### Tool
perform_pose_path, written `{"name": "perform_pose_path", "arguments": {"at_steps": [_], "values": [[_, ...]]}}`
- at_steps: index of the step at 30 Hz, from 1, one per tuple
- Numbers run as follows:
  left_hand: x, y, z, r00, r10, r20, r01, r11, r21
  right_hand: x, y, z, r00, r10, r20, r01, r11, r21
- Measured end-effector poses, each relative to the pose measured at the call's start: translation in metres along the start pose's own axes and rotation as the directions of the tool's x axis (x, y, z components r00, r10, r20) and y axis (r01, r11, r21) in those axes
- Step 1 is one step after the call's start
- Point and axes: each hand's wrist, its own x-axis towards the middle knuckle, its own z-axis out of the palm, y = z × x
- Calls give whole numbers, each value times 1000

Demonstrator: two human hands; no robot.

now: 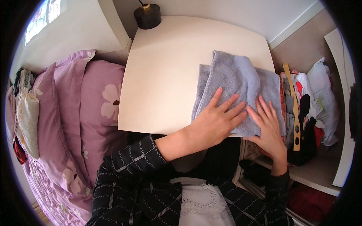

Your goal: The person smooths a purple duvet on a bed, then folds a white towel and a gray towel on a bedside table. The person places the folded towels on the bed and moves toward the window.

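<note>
A grey plush towel lies folded in uneven layers on the right part of a pale tabletop. One raised fold runs down its middle, and a lower layer shows past its left and right sides. My left hand rests on the front half of the towel, palm down with the fingers spread. Close beside it, my right hand lies on the towel's front right part, fingers apart. Its thumb is at the table's front edge. Neither hand pinches the cloth as far as I can see.
A black jar-like container stands at the back left table corner. Purple floral bedding and a rolled cream towel are on the left. On the right, an open cabinet shelf holds piled clothes and a wooden back scratcher.
</note>
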Motion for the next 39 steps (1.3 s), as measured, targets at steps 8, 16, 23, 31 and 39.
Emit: {"name": "perform_pose_path", "arguments": {"at_steps": [8, 16, 23, 31, 39], "values": [[-44, -67, -36, 937, -320, -141, 327, 945, 29, 117, -26, 20, 974, -211, -76, 213, 977, 6], [-118, -76, -75, 750, -604, -271, 622, 783, -25, 221, -92, 59, 837, -491, -240, 514, 857, 40], [-146, -14, -91, 794, -601, -91, 608, 781, 142, 175, -113, 54, 739, -651, -173, 667, 743, 58], [-101, 34, -62, 889, -444, 113, 425, 891, 159, 80, -67, 25, 818, -566, -102, 574, 792, 206], [-41, 18, -40, 964, -213, 158, 214, 977, 9, 25, -7, -16, 966, -237, -108, 257, 798, 546]]}}
